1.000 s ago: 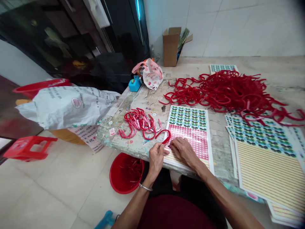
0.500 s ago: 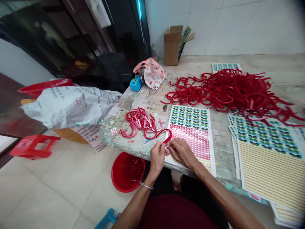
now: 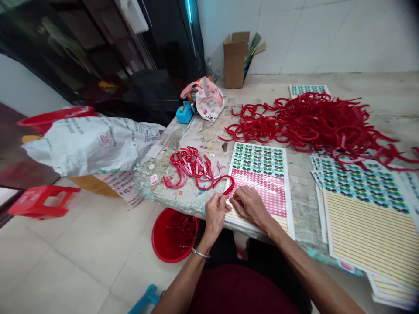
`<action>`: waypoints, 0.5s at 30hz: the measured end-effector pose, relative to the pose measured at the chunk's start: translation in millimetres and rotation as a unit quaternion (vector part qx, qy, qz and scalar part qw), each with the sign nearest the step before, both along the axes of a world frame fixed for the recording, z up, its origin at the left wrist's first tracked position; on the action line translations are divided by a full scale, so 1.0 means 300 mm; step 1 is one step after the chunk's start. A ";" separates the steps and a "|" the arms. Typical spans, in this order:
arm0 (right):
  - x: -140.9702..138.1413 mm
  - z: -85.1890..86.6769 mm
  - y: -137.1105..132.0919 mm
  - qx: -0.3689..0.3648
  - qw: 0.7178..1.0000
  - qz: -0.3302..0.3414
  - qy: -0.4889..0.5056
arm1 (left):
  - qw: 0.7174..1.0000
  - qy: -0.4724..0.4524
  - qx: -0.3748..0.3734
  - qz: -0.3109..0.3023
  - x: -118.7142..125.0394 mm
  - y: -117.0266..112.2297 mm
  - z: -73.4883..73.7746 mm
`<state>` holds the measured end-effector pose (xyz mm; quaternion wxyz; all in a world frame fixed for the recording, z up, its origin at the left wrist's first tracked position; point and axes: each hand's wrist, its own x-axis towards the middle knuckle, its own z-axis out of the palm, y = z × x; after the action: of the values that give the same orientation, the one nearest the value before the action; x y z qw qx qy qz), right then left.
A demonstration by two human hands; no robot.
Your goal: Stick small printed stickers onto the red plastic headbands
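Observation:
My left hand [image 3: 215,213] is closed on one end of a red headband [image 3: 229,186], whose loop curves away over the table. Close beside it, my right hand [image 3: 251,204] is curled with fingertips near that same end; something small and yellowish shows under the fingers, too hidden to name. Beneath the right hand lies a sticker sheet [image 3: 262,174], green and blue pictures at the top, red-pink rows in the middle, pale strips at the bottom. To the left sits a small heap of red headbands [image 3: 191,163] with pink patterned strips on them.
A large pile of red headbands [image 3: 321,120] covers the back right. More sticker sheets [image 3: 366,231] overlap at the right edge. A red bucket [image 3: 160,244] stands on the floor below the table's front edge. A cardboard box [image 3: 234,65] and a cloth bag [image 3: 209,102] are at the back.
The view has shifted slightly. Both hands stay at the same headband end, and the fingers of my right hand have moved a little.

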<state>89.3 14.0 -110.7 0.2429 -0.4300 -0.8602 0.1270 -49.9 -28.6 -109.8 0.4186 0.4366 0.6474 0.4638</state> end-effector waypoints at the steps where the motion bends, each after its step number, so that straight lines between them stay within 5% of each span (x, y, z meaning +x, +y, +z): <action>1: 0.000 0.002 0.001 0.000 1.000 -0.001 0.002 | 1.000 0.001 0.000 -0.001 0.000 0.001 0.001; 9: 0.005 0.023 -0.003 -0.060 0.992 -0.010 0.107 | 1.000 0.009 -0.002 -0.003 0.000 0.002 0.006; 13: 0.060 0.073 0.010 -0.162 0.946 -0.079 0.269 | 1.000 0.016 -0.002 -0.001 0.000 -0.001 0.009; 15: 0.151 0.133 0.023 -0.141 0.926 -0.153 0.316 | 1.000 0.017 -0.001 -0.002 0.001 -0.001 0.012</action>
<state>134.6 21.0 -70.8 0.4555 -0.5240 -0.6356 0.3378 -49.7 -28.8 -106.1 0.4084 0.4452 0.6543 0.4550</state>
